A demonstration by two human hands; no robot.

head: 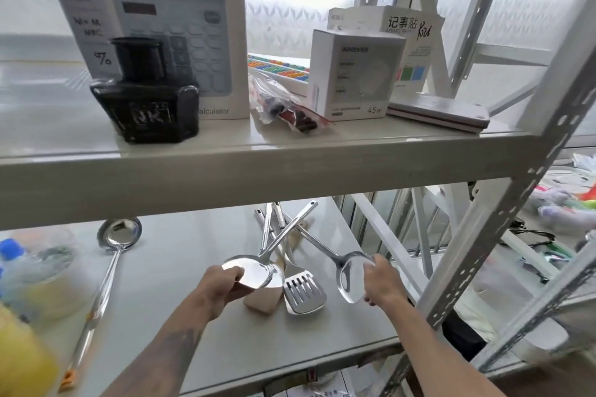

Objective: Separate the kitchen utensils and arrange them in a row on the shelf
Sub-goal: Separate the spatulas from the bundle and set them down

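Note:
On the lower shelf [180,325] lies a crossed heap of steel utensils. My left hand [222,284] grips the bowl of a large shiny spoon [254,271] at the heap's left. My right hand [380,280] holds the head of a skimmer spoon with oval holes [346,274] at the right. Between them rest a slotted spatula [303,292] and a wooden spatula [263,300], partly under the spoon. The handles cross further back near the upper shelf's edge. A steel ladle [117,240] lies apart at the left, handle toward me.
The upper shelf [258,164] holds an ink bottle [145,97], a calculator box [167,19], a plastic bag [283,106], white boxes [354,74] and a flat case [438,113]. Bottles and a yellow item [22,300] crowd the lower shelf's left. A perforated upright [503,235] stands at right.

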